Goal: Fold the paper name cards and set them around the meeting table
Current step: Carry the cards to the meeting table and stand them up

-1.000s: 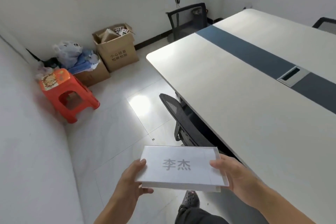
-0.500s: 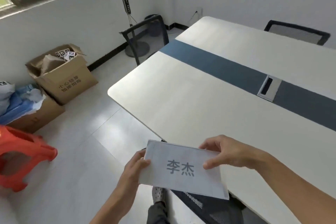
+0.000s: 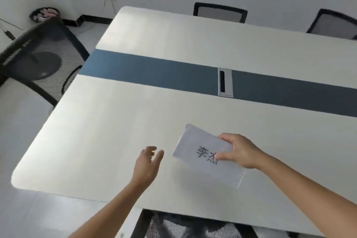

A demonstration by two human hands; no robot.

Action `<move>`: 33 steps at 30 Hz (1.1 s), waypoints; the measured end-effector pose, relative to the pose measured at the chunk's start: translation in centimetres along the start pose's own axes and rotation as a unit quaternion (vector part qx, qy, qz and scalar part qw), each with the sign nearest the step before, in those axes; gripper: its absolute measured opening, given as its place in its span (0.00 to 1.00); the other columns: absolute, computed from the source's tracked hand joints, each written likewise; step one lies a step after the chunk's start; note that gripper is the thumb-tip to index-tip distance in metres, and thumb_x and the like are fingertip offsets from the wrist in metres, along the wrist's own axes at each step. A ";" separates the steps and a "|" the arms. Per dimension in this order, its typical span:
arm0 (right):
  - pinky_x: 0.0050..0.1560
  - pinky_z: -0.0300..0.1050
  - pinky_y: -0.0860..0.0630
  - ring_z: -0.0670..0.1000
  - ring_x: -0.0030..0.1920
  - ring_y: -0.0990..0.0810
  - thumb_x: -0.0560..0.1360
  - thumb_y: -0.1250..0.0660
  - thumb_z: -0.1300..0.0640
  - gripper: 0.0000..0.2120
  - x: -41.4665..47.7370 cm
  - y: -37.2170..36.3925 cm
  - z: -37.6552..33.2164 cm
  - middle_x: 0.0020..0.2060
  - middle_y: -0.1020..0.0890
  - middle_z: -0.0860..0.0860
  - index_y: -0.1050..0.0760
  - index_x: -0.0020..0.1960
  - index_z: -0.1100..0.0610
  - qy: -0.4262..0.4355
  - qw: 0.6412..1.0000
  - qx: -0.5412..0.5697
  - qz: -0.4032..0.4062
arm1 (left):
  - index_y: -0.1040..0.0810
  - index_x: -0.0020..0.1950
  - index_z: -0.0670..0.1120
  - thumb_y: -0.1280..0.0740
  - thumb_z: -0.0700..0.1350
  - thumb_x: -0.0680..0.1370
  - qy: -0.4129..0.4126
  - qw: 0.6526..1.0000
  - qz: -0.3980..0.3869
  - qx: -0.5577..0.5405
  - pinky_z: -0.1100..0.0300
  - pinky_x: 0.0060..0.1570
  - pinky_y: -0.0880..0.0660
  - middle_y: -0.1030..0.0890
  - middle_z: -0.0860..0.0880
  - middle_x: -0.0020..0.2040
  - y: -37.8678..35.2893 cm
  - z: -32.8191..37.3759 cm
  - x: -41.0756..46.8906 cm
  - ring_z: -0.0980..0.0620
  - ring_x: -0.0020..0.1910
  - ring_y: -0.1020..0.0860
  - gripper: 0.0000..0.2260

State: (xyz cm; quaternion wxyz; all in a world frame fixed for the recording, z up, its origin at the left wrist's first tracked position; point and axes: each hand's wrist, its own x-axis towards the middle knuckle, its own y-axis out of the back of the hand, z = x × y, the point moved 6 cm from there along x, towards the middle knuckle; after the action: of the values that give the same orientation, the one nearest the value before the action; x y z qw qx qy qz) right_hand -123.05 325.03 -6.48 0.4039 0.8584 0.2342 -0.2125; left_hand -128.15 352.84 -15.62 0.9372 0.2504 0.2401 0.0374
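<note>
A pale meeting table with a dark blue band down its middle and a metal cable hatch set in that band filled most of the view, with black mesh chairs at its left end and far side. Over its near half the right hand pinched one end of the name card, printed with dark characters, thumb on top; whether the card touched the tabletop could not be told. The left hand hung just beside the card, fingers spread and holding nothing.
</note>
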 end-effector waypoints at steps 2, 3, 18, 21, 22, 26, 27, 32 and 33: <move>0.49 0.49 0.22 0.53 0.47 0.19 0.67 0.26 0.46 0.17 2.2 2.9 1.7 0.48 0.16 0.46 0.25 0.54 0.45 -0.025 0.992 -0.082 0.089 | 0.30 0.69 0.45 0.39 0.56 0.78 -0.015 0.989 0.038 0.143 0.51 0.62 0.32 0.29 0.44 0.68 -1.9 -0.6 3.2 0.45 0.68 0.32 0.23; 0.48 0.48 0.24 0.55 0.48 0.20 0.68 0.28 0.46 0.18 3.5 4.2 2.3 0.50 0.16 0.47 0.26 0.57 0.44 -0.036 0.985 -0.114 0.122 | 0.33 0.71 0.46 0.40 0.55 0.78 -0.023 0.980 0.047 0.193 0.50 0.66 0.35 0.33 0.43 0.72 -2.9 -0.9 4.5 0.44 0.72 0.36 0.24; 0.58 0.50 0.34 0.56 0.60 0.24 0.73 0.31 0.51 0.19 22.1 8.5 5.9 0.60 0.19 0.50 0.27 0.63 0.51 0.082 0.943 -0.248 0.207 | 0.45 0.77 0.41 0.49 0.63 0.76 -0.020 0.897 0.074 0.436 0.44 0.74 0.59 0.46 0.36 0.78 -9.5 -5.9 7.5 0.37 0.78 0.53 0.36; 0.63 0.52 0.37 0.56 0.63 0.25 0.73 0.31 0.51 0.21 23.3 8.8 5.9 0.61 0.20 0.51 0.27 0.65 0.52 0.104 0.938 -0.249 0.218 | 0.43 0.77 0.41 0.52 0.64 0.77 -0.016 0.894 0.077 0.441 0.44 0.74 0.58 0.45 0.36 0.78 -9.4 -5.9 7.6 0.37 0.77 0.52 0.36; 0.65 0.55 0.38 0.57 0.65 0.27 0.73 0.31 0.51 0.23 23.2 8.8 5.8 0.64 0.21 0.52 0.28 0.67 0.52 0.112 0.931 -0.262 0.228 | 0.43 0.77 0.41 0.52 0.64 0.77 -0.015 0.894 0.079 0.442 0.44 0.74 0.58 0.44 0.36 0.78 -9.4 -5.8 7.5 0.37 0.77 0.52 0.36; 0.70 0.66 0.45 0.61 0.74 0.37 0.72 0.32 0.51 0.30 21.0 7.4 5.7 0.72 0.32 0.58 0.35 0.73 0.54 0.123 0.900 -0.309 0.281 | 0.43 0.77 0.41 0.55 0.65 0.77 -0.015 0.895 0.082 0.439 0.44 0.74 0.57 0.44 0.36 0.77 -9.4 -5.7 7.5 0.37 0.77 0.51 0.37; 0.71 0.67 0.46 0.62 0.75 0.40 0.72 0.32 0.51 0.33 20.5 6.7 5.9 0.74 0.34 0.58 0.37 0.74 0.54 0.123 0.900 -0.314 0.275 | 0.43 0.77 0.41 0.56 0.65 0.77 -0.015 0.894 0.083 0.440 0.44 0.74 0.57 0.44 0.36 0.77 -9.4 -5.7 7.5 0.37 0.77 0.51 0.37; 0.73 0.65 0.50 0.60 0.77 0.44 0.73 0.34 0.52 0.35 21.2 6.1 6.8 0.77 0.40 0.57 0.44 0.77 0.53 0.104 0.902 -0.344 0.239 | 0.42 0.76 0.40 0.57 0.65 0.77 -0.012 0.894 0.077 0.440 0.44 0.74 0.57 0.44 0.35 0.77 -9.3 -5.8 7.5 0.36 0.77 0.50 0.37; 0.73 0.65 0.50 0.60 0.77 0.45 0.74 0.35 0.52 0.35 21.5 6.4 6.7 0.77 0.40 0.57 0.44 0.77 0.52 0.102 0.903 -0.342 0.239 | 0.42 0.76 0.40 0.57 0.65 0.77 -0.011 0.894 0.077 0.441 0.43 0.74 0.57 0.44 0.35 0.77 -9.3 -5.9 7.5 0.36 0.77 0.50 0.37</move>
State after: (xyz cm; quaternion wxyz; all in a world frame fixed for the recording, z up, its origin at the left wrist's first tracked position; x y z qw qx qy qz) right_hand -103.34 321.03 -18.48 0.6854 0.7146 0.1203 0.0718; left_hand -124.75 348.78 -27.84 0.7274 0.6559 0.2016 -0.0034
